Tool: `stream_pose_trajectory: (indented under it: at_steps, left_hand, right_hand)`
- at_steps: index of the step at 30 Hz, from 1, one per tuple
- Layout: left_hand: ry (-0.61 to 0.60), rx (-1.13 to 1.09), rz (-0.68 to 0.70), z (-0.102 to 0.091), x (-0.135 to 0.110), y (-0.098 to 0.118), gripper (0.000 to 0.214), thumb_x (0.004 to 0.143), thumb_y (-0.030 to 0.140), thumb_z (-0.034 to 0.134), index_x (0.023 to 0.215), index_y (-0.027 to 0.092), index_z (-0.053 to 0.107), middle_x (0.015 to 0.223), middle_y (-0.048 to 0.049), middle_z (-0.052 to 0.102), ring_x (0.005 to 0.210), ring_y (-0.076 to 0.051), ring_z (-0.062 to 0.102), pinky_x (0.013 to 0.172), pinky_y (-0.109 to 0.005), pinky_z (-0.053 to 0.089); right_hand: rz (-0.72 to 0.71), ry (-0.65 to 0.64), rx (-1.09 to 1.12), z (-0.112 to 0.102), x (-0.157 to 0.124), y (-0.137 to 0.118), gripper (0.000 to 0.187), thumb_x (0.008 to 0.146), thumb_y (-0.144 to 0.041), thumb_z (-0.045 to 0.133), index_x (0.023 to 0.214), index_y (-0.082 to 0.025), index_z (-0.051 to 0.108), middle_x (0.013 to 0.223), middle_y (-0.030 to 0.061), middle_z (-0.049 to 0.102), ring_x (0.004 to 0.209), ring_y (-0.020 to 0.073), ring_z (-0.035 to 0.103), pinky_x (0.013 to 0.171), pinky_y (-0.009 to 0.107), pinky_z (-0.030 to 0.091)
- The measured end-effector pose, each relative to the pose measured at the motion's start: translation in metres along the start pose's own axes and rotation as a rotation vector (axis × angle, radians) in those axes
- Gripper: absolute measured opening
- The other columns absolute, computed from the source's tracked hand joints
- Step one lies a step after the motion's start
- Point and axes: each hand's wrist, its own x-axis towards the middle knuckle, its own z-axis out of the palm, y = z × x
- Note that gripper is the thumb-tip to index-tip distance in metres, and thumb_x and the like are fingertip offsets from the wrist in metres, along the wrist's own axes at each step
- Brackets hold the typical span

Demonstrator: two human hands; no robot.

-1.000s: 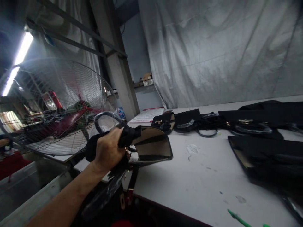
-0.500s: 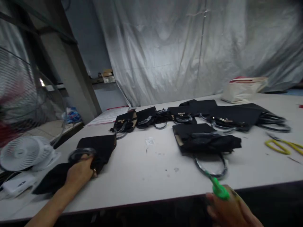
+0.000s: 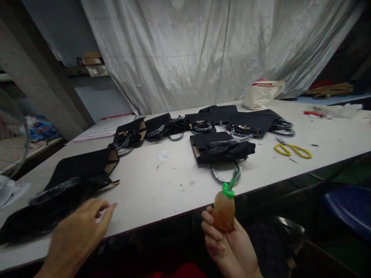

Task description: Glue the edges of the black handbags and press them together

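Note:
My right hand [image 3: 232, 247] is wrapped round a small squeeze bottle [image 3: 224, 212] of amber liquid, probably glue, with a green cap and nozzle pointing up. Just behind the nozzle, a black handbag [image 3: 216, 141] lies on the table, its plastic-wrapped handle toward me. At the left, my left hand [image 3: 79, 231] hovers by the front edge with thumb and fingers apart, holding nothing. Beside and beyond it lies another black handbag [image 3: 84, 166], its tan inside showing at one end and its wrapped handle folded over the front.
Several more black handbags [image 3: 130, 133] stretch along the back of the white table [image 3: 162, 185]. Yellow-handled scissors [image 3: 292, 150] lie at the right. A cream cloth bag [image 3: 262, 94] stands near the silver curtain [image 3: 174, 58]. Below the right edge is a blue stool [image 3: 348, 208].
My left hand has let go of the left handbag and drawn back toward the front edge. My right hand has raised the bottle upright. The view has turned right.

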Motion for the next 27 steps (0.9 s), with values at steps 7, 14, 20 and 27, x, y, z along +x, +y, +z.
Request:
stream_pose_trajectory:
  at_steps: [7, 14, 20, 27]
  left_hand:
    - [-0.579, -1.004, 0.005, 0.024, -0.043, 0.121, 0.091, 0.059, 0.033, 0.084, 0.139, 0.027, 0.042, 0.137, -0.0123, 0.05, 0.121, -0.03, 0.052, 0.104, -0.046, 0.043]
    - [-0.693, -1.643, -0.021, 0.04, -0.053, 0.121, 0.091, 0.058, 0.026, 0.086, 0.136, 0.03, 0.039, 0.127, -0.0117, 0.054, 0.097, -0.024, 0.062, 0.078, -0.033, 0.054]
    - [-0.555, -1.813, 0.045, 0.038, -0.049, 0.088, 0.083, 0.055, 0.026, 0.089, 0.127, 0.023, 0.047, 0.12, -0.0107, 0.056, 0.106, -0.025, 0.059, 0.085, -0.033, 0.052]
    - [-0.457, -1.712, 0.071, 0.032, -0.039, 0.088, 0.069, 0.054, 0.036, 0.089, 0.11, 0.017, 0.053, 0.097, -0.0056, 0.058, 0.084, -0.016, 0.057, 0.07, -0.024, 0.048]
  right_hand:
    - [0.109, -0.02, -0.249, 0.014, 0.008, 0.06, 0.03, 0.089, -0.045, 0.058, 0.093, -0.016, 0.066, 0.07, 0.0028, 0.059, 0.048, 0.0084, 0.047, 0.041, 0.017, 0.035]
    - [0.203, -0.019, -0.434, 0.026, 0.011, 0.091, 0.057, 0.086, -0.062, 0.055, 0.123, -0.02, 0.059, 0.097, 0.0068, 0.066, 0.084, 0.0197, 0.062, 0.068, 0.029, 0.05]
    - [0.243, -0.173, -0.675, 0.024, 0.013, 0.072, 0.051, 0.091, -0.062, 0.046, 0.108, -0.018, 0.064, 0.079, 0.0071, 0.064, 0.061, 0.0133, 0.057, 0.048, 0.021, 0.038]
    - [-0.145, -0.1, -1.143, 0.03, 0.014, 0.05, 0.029, 0.091, -0.047, 0.053, 0.099, -0.022, 0.066, 0.091, 0.0069, 0.064, 0.073, 0.0157, 0.056, 0.061, 0.024, 0.046]
